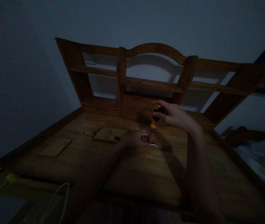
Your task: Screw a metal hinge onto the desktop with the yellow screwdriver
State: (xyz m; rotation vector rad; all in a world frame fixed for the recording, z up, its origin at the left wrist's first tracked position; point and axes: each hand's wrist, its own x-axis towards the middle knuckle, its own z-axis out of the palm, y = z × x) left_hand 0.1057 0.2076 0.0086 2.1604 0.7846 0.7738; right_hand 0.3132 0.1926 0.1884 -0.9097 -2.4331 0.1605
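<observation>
My right hand (175, 114) is closed around the handle of a yellow and black screwdriver (154, 124), which points down toward the desktop. The shaft's lower end meets a small shiny metal part (153, 144) lying low over the wood. Beside that part, my left hand (137, 138) rests near the surface with its fingers curled and pinching at the part's left end. Its exact kind and the screwdriver's tip are too dark and small to make out.
A wooden desk (127, 174) carries a shelf unit (151, 81) along its back. Left of my hands lie a flat board piece (109, 133), a small metal item (82, 133) and a brownish sheet (55, 147). A white cable (67, 193) loops at the front left.
</observation>
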